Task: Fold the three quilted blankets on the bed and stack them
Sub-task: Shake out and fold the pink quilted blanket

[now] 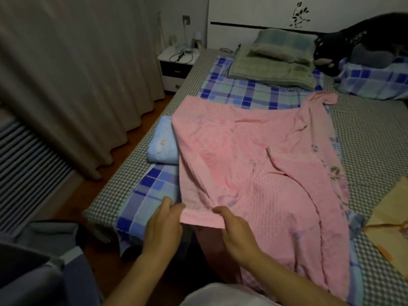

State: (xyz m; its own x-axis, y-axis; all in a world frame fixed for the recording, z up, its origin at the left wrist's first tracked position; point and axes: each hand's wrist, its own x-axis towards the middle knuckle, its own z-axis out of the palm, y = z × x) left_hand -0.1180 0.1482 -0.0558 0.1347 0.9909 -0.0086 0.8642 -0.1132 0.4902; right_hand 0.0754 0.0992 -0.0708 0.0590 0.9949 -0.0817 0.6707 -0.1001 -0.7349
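Note:
A pink quilted blanket (254, 155) lies spread and rumpled over the middle of the bed, its near part hanging over the bed's foot. My left hand (164, 226) pinches its near corner edge, and my right hand (237, 230) grips the same edge just to the right. A light blue blanket (164, 143) sits folded at the bed's left side, partly under the pink one. A yellow blanket (390, 217) lies at the right edge, mostly out of frame.
The bed has a blue plaid sheet (152, 195) over a checked mattress cover (371, 133). Green pillows (276, 60) lie by the headboard, a dark garment (353, 47) at the far right. A nightstand (176, 65) and curtain (77, 85) stand at the left.

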